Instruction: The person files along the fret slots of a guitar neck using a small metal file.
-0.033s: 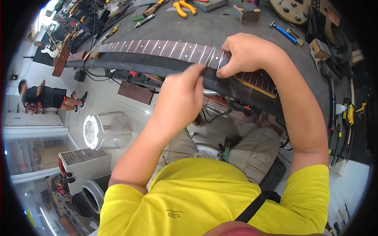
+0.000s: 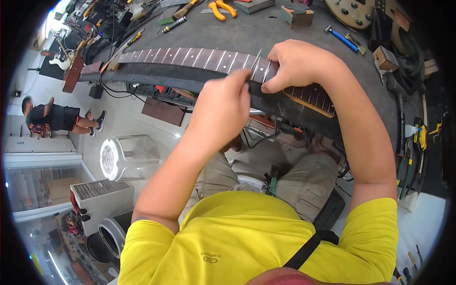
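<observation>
A guitar neck (image 2: 202, 58) with a dark fretted fingerboard and pale dot inlays lies along the near edge of the grey workbench. My right hand (image 2: 295, 66) grips it toward its right end, thumb on the near side and fingers bent over the far side. My left hand (image 2: 223, 102) is closed in a pinch at the neck's near edge, just left of my right hand. A thin metal rod (image 2: 257, 59) sticks up from its fingertips across the frets; its exact kind is unclear. The left fingertips are slightly blurred.
On the bench are orange-handled pliers (image 2: 221, 9), a screwdriver (image 2: 174, 25), a blue-handled hammer (image 2: 343, 39), a wooden block (image 2: 297, 18) and a guitar body (image 2: 354, 12). Tools hang at the right. Below stands a white stool (image 2: 128, 157); a person (image 2: 59, 118) is farther left.
My left hand has moved slightly away from me and to the right, with the thin rod in its fingers. My right hand and the neck stay put.
</observation>
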Tool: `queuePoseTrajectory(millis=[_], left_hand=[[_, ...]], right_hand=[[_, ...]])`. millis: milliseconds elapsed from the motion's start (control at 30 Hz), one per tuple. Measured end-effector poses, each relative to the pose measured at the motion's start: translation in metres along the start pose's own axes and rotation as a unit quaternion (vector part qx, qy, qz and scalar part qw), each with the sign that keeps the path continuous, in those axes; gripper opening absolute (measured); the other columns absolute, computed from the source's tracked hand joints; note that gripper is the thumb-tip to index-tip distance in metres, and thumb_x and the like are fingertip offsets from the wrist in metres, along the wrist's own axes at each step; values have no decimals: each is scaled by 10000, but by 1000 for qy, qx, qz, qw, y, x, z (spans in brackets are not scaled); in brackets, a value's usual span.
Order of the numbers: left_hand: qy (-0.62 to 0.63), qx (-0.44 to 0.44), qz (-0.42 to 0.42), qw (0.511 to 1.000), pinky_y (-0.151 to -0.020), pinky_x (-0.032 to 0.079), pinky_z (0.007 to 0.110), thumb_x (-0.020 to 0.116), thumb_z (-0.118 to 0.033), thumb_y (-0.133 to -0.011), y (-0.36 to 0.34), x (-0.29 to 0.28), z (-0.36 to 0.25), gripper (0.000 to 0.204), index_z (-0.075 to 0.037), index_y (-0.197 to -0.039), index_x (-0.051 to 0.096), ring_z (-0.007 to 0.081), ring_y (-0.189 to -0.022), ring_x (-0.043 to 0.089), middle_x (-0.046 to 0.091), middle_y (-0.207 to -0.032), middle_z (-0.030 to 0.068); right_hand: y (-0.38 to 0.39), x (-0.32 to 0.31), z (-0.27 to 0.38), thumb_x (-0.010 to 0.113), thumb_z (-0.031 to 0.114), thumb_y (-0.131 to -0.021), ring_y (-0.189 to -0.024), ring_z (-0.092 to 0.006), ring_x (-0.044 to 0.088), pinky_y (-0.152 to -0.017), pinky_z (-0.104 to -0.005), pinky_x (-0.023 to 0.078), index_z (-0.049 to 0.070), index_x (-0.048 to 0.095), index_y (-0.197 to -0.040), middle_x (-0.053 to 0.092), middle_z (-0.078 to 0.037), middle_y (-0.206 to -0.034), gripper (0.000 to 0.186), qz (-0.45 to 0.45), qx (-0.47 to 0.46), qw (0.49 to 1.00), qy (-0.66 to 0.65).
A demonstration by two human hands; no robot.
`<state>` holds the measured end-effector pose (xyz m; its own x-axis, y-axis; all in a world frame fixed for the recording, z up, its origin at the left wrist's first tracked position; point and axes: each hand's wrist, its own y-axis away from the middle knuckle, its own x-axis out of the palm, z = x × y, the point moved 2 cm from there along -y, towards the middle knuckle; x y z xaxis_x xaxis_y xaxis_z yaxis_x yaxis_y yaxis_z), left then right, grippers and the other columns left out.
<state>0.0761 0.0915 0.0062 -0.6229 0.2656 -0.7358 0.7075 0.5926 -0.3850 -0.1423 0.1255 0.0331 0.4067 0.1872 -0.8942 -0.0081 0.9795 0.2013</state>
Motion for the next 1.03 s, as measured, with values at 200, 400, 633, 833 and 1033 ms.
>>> queuePoseTrajectory(millis=[200, 400, 633, 833, 1033], left_hand=[[15, -2, -5, 1000, -750, 582, 571, 676, 12, -984, 24, 1, -10, 231, 64, -1205, 723, 522, -816, 732, 720, -814, 317], [-12, -16, 9, 1000, -773, 594, 562, 670, 20, -983, -12, 4, -8, 257, 78, -1227, 724, 522, -855, 745, 732, -862, 338], [7, 0, 4, 1000, -759, 591, 565, 669, -1, -993, -1, -1, -10, 239, 75, -1213, 725, 526, -839, 734, 724, -830, 331], [17, 22, -35, 999, -664, 564, 396, 672, 29, -998, 29, 5, -7, 257, 47, -1247, 735, 441, -723, 747, 727, -817, 264], [-44, -18, 4, 999, -774, 606, 453, 658, 6, -1010, -20, 14, -4, 319, 12, -1315, 752, 337, -848, 837, 739, -896, 314]], right_hand=[[0, 5, -8, 872, 517, -721, -701, -368, 701, -681, -470, 555, -60, 791, -906, 724, -221, -749, 612, 4, 23, 1000, 1], [0, 1, -2, 868, 511, -718, -708, -369, 712, -685, -467, 560, -71, 787, -906, 724, -231, -749, 617, 0, 1, 1000, 5], [0, 1, -1, 865, 510, -720, -711, -378, 713, -693, -469, 568, -72, 784, -907, 728, -232, -754, 617, 7, 2, 1000, 13], [1, 2, -7, 866, 499, -721, -708, -380, 708, -697, -475, 572, -70, 786, -910, 728, -233, -753, 605, -3, 13, 1000, -13], [1, 0, -3, 875, 504, -706, -726, -377, 725, -700, -471, 575, -41, 805, -907, 743, -232, -770, 586, 2, 14, 1000, 19]])
